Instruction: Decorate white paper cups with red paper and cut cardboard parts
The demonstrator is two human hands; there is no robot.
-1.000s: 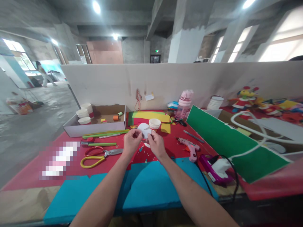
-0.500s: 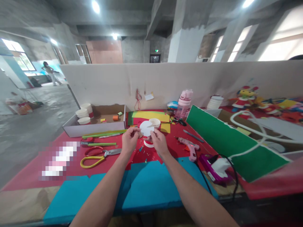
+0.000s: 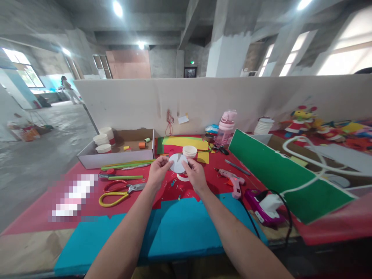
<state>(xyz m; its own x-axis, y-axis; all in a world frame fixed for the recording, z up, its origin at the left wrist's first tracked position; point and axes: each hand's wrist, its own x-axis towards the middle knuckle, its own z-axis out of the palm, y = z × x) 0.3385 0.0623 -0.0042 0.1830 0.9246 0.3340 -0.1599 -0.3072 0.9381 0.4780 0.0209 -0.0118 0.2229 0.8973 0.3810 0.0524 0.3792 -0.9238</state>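
Observation:
A round white paper disc (image 3: 178,164) with a slit or notch at its upper edge is held up between my two hands. My left hand (image 3: 159,170) pinches its left edge, and my right hand (image 3: 195,174) pinches the right edge. Just behind the disc stands a white paper cup (image 3: 190,151). Below it, partly hidden, a white rim (image 3: 182,178) shows on the red table cover. Left of my hands lie scissors (image 3: 122,192) with one red and one yellow handle. To the right rests a pink glue gun (image 3: 232,181).
A white box (image 3: 116,159) with paper cups stands at back left, a green-sided box (image 3: 279,174) at right. A purple power strip (image 3: 264,211) with cables is near the right front. A pink bottle (image 3: 225,126) stands behind. Blue sheets (image 3: 186,228) cover the front edge. A person (image 3: 68,90) is far left.
The white disc has tilted and moved slightly down and left, and my left fingers now grip its edge. More of the cup behind shows. The distant person has moved right.

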